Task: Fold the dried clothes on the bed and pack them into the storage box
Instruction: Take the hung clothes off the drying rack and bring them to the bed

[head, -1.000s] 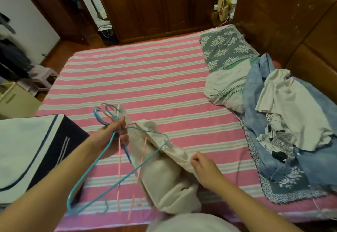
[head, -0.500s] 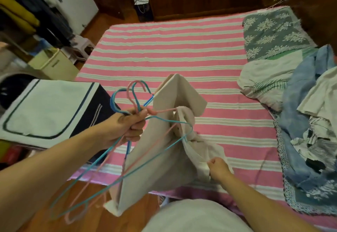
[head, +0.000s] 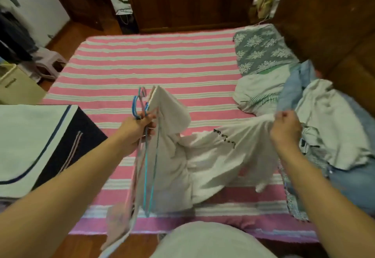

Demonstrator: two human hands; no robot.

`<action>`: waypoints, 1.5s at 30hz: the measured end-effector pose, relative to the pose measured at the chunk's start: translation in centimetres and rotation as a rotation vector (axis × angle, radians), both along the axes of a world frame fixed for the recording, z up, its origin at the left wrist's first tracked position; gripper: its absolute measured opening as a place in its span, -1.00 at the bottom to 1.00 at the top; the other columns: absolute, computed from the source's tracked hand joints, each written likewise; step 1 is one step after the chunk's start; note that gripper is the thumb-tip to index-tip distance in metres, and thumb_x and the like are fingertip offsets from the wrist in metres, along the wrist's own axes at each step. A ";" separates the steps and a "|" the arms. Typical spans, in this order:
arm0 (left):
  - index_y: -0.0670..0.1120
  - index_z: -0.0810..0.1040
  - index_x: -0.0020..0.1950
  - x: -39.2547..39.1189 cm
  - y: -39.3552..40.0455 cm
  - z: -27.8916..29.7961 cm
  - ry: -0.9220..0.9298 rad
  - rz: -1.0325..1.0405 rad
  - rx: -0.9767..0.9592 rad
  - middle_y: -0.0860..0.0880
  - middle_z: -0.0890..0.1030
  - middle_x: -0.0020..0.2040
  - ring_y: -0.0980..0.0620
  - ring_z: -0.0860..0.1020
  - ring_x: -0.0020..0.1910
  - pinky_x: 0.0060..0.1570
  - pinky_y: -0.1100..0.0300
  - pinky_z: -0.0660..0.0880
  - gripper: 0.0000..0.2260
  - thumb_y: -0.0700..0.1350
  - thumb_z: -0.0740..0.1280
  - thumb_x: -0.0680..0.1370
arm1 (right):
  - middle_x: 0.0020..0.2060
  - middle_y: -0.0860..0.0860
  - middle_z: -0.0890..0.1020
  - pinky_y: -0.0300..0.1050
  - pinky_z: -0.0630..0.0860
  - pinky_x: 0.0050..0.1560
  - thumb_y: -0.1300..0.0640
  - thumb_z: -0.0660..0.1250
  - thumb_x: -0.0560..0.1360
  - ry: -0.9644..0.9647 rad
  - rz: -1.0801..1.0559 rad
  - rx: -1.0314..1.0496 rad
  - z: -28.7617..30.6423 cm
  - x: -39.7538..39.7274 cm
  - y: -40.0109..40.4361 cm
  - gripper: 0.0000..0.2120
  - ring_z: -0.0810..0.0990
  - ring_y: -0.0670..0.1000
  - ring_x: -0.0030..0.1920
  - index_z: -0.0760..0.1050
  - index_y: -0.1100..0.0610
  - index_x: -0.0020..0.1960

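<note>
My left hand (head: 136,129) grips the hooks of several blue and pink wire hangers (head: 149,164) that hang down over the bed's near edge. A cream garment (head: 205,156) with small black marks drapes from the hangers and stretches to the right. My right hand (head: 285,125) is closed on its far end, pulling it taut above the pink striped bed (head: 154,69). A pile of dried clothes (head: 332,128), blue and cream, lies on the bed's right side. The storage box (head: 36,136), navy with a white lid, stands at the left beside the bed.
A grey floral pillow (head: 261,51) and a white pillow (head: 257,93) lie at the head of the bed. Dark wooden wardrobes (head: 190,0) stand behind, a wooden headboard (head: 334,20) to the right. A cream bin (head: 18,87) and a stool (head: 50,63) sit on the floor at left.
My right hand has swung far to the right with the garment's end, spreading it out across the bed. The left hand still holds the hangers, now hanging straighter down.
</note>
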State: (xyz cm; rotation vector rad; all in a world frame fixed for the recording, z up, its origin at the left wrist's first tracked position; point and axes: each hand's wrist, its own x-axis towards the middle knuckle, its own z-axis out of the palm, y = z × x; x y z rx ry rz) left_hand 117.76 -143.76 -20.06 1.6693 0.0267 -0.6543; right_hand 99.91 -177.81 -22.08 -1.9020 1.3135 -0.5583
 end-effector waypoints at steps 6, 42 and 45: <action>-0.14 0.43 0.17 -0.7 -11.5 0.3 0.104 0.065 -0.298 -0.18 0.61 -0.06 -0.13 0.69 -0.26 -0.31 -0.08 0.67 -0.81 -0.37 0.28 0.62 | -0.11 0.05 0.58 -0.13 0.33 -0.15 0.13 0.21 0.66 -0.327 0.108 -0.530 14.8 -3.2 -3.0 -0.84 0.49 -0.03 -0.13 0.53 0.18 0.10; -0.09 0.50 0.02 -8.6 -22.1 -1.5 0.435 0.491 -0.467 -0.18 0.57 0.13 -0.13 0.59 0.00 0.18 -0.12 0.46 -0.71 -0.39 0.06 0.69 | -0.02 0.14 0.69 -0.08 0.54 -0.05 0.24 0.25 0.65 0.069 0.555 0.453 3.2 -4.5 -17.7 -0.84 0.64 0.05 -0.08 0.59 0.17 -0.01; -0.07 0.47 0.00 -9.6 -19.3 -1.4 0.439 0.528 -0.546 -0.15 0.63 0.08 -0.13 0.62 0.04 0.09 -0.14 0.52 -0.78 -0.35 0.15 0.68 | -0.19 0.07 0.71 0.04 0.59 0.08 0.24 0.23 0.66 -0.194 0.520 0.554 1.8 -7.1 -10.7 -0.80 0.67 0.07 -0.08 0.61 0.24 -0.05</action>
